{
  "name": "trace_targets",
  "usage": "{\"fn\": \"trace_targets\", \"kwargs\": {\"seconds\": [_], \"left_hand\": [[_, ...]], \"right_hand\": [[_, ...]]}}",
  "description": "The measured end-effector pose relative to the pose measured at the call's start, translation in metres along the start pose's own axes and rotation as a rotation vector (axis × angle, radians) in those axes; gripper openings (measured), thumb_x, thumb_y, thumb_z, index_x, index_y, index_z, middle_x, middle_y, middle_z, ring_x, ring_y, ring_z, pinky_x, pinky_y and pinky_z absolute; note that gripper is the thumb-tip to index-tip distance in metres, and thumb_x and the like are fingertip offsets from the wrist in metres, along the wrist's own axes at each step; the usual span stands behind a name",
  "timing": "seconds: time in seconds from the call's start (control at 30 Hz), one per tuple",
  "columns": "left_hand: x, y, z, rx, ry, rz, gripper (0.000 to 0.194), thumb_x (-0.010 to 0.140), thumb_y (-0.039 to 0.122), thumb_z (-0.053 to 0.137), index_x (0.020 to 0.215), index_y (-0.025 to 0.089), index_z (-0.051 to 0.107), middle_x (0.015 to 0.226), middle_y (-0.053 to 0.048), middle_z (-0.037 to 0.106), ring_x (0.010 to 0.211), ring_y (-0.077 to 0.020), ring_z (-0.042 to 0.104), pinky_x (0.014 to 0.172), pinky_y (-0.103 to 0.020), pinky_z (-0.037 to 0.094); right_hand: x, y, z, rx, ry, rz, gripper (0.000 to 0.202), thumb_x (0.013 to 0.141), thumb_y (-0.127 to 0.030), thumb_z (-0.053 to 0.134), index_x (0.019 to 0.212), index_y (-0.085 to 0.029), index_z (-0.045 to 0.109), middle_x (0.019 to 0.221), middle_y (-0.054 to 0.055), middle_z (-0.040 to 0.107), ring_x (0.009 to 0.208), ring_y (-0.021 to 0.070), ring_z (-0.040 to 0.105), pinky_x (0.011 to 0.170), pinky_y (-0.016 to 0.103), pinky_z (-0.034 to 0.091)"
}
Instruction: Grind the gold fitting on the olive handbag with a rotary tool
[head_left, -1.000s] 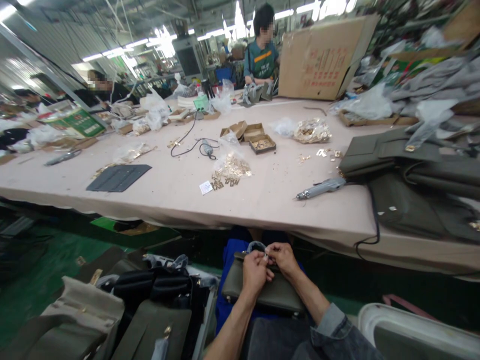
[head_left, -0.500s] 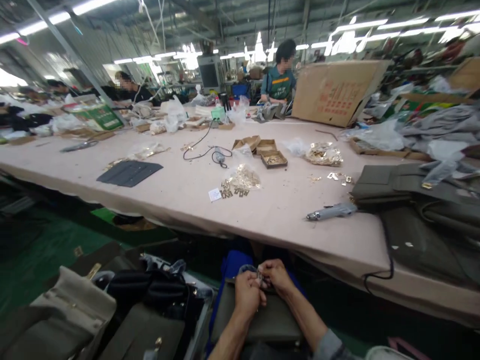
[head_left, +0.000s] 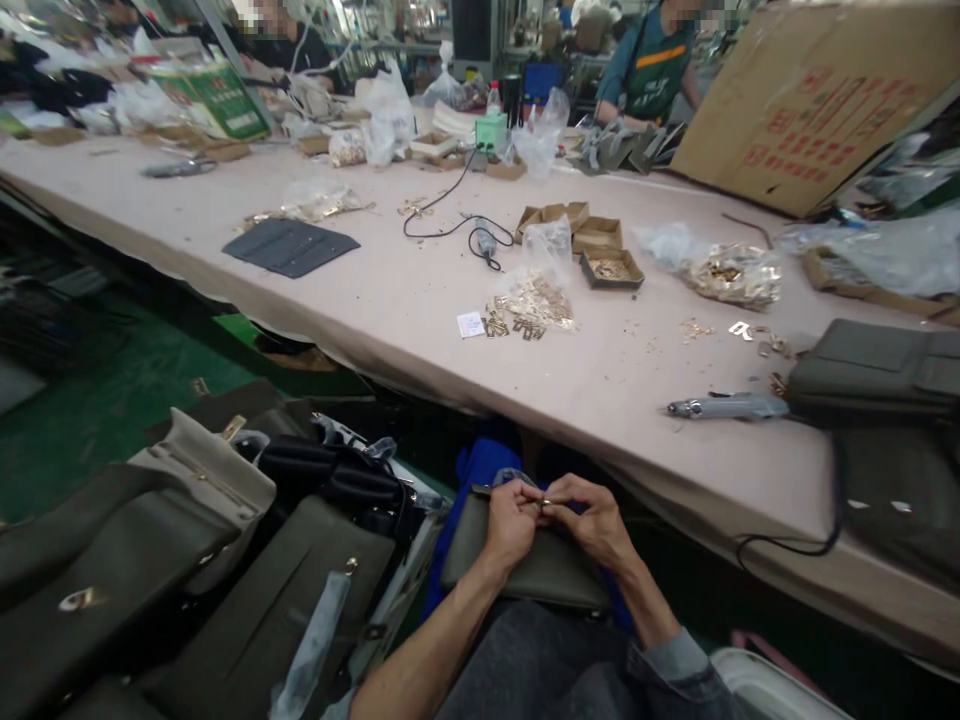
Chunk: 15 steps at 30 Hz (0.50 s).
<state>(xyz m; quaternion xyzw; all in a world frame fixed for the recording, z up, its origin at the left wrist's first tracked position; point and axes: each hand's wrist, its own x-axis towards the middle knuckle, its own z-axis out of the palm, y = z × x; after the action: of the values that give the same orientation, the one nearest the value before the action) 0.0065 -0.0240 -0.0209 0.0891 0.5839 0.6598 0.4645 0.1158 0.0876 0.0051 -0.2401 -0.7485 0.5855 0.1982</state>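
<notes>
Hands at work below the near edge of the counter (head_left: 390,330). Left hand (head_left: 512,518) and right hand (head_left: 592,518) meet fingertip to fingertip over an olive bag (head_left: 525,570) that lies on the person's lap; both are pinched narrow on a small metal part (head_left: 545,501) at the bag's upper edge, its exact form too small to tell. The bag lies flat, its long axis running left to right across the lap, its upper edge turned toward the counter. On the counter, three small cardboard boxes (head_left: 596,240) stand close together; the nearest holds gold-coloured fittings, while the contents of the other two cannot be made out. Just beside them, a clear plastic bag (head_left: 536,290) spills more gold fittings onto the surface next to a white label (head_left: 471,324). A second clear bag of fittings (head_left: 731,272) lies further right. A grey power screwdriver (head_left: 724,407) lies near the counter edge, tip pointing left, its black cord hanging over the edge. Folded olive bags (head_left: 874,368) are stacked at the right end, and a dark flat panel (head_left: 291,246) lies at left. More bags (head_left: 225,560) crowd a bin at the person's left. Across the counter, a co-worker (head_left: 651,70) in green sits beside a large cardboard carton (head_left: 817,95).
</notes>
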Motion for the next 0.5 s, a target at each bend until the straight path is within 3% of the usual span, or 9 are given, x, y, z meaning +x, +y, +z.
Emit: {"fn": "trace_targets", "kwargs": {"seconds": [0.2, 0.5], "left_hand": [[-0.005, 0.01, -0.009, 0.009, -0.048, 0.1, 0.006, 0.069, 0.014, 0.062, 0.072, 0.014, 0.066, 0.097, -0.015, 0.077, 0.089, -0.0259, 0.074, 0.076, -0.032, 0.059], [-0.006, 0.015, -0.014, 0.032, -0.049, 0.086, 0.008, 0.07, 0.014, 0.062, 0.074, 0.014, 0.07, 0.09, -0.012, 0.077, 0.084, -0.0239, 0.072, 0.078, -0.032, 0.057]], "right_hand": [[-0.02, -0.012, 0.016, -0.154, -0.024, -0.201, 0.006, 0.092, -0.019, 0.068, 0.088, -0.02, 0.072, 0.093, 0.009, 0.069, 0.086, 0.0202, 0.066, 0.078, 0.032, 0.056], [-0.014, -0.026, 0.02, -0.185, -0.032, -0.184, 0.008, 0.094, -0.02, 0.064, 0.093, -0.022, 0.072, 0.094, 0.009, 0.067, 0.089, 0.0215, 0.065, 0.083, 0.034, 0.055]]}}
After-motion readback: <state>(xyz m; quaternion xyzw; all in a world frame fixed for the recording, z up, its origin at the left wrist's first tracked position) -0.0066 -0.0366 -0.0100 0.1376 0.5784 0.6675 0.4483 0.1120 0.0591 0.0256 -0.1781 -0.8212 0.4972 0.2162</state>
